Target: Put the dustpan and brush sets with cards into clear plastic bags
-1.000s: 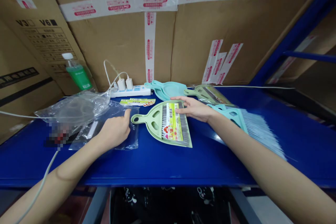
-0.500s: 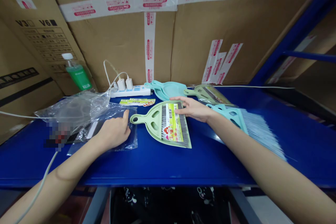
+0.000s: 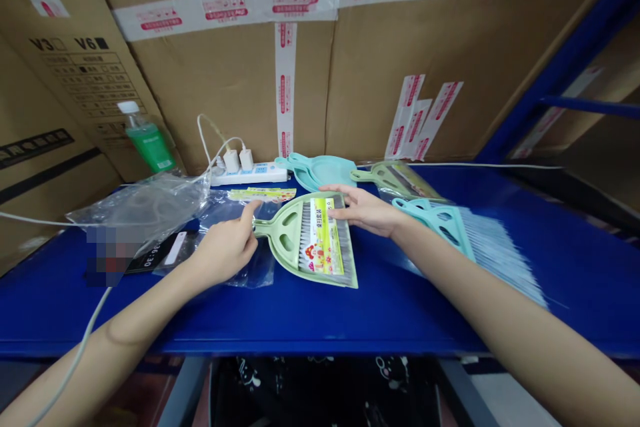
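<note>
Left hand [image 3: 223, 251], right hand [image 3: 363, 210], labelled dustpan [image 3: 286, 245]

You're facing a wall of cardboard cartons [image 3: 225, 87], their seams sealed with white printed tape [image 3: 285, 80]. At your right, a blue steel frame [image 3: 560, 73] climbs diagonally past more cartons. The blue bench [image 3: 400, 320] spans the view, with a grey leg [image 3: 183, 393] beneath its front edge. The light is soft and even.
</note>
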The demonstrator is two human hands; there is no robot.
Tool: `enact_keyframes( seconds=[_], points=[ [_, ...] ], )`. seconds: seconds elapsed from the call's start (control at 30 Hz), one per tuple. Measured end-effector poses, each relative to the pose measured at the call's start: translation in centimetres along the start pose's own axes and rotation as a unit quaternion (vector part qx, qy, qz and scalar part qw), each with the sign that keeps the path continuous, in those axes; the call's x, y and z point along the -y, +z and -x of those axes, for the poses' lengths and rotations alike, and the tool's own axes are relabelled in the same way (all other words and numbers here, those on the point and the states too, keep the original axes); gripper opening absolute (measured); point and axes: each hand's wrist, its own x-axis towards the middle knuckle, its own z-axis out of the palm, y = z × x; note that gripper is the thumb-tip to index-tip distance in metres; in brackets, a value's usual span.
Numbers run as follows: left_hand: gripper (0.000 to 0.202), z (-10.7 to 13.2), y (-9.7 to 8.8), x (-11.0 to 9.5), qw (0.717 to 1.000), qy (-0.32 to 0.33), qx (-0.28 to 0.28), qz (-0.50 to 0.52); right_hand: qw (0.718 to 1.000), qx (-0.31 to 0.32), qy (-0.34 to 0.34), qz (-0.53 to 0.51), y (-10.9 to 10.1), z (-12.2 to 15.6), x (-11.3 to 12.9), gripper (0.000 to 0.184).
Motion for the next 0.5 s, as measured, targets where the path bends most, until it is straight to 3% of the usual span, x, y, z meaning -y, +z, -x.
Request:
enact_keyframes(
  seconds=[0.2,0.5],
  points=[
    [0.053,-0.1,0.5,0.4,0.997,0.041,-0.034,0.055,0.999,-0.034,0.012,-0.003,0.8,0.2,0.4,0.05],
    [0.048,0.0,0.9,0.5,0.979,0.12,-0.068,0.149,1.0,-0.01,0.004,-0.013,1.3,-0.1,-0.3,0.052]
  ],
)
